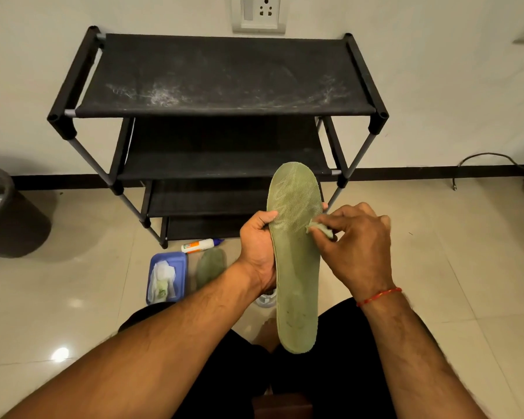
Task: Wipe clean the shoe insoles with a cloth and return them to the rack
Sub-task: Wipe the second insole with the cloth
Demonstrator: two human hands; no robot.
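The insole [295,267] runs from 12 to 6 o'clock. Fingers of the left hand [256,240] clamp its 9 o'clock edge; the right hand [360,243] pinches the cloth [320,228] at its 3 o'clock edge.

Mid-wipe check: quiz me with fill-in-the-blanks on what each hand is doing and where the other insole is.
1. The left hand grips the raised insole, coloured ____.
2. The right hand pinches a small cloth against the ____.
3. The second insole lies on the ____ beside the blue tray.
Missing words: green; insole; floor.
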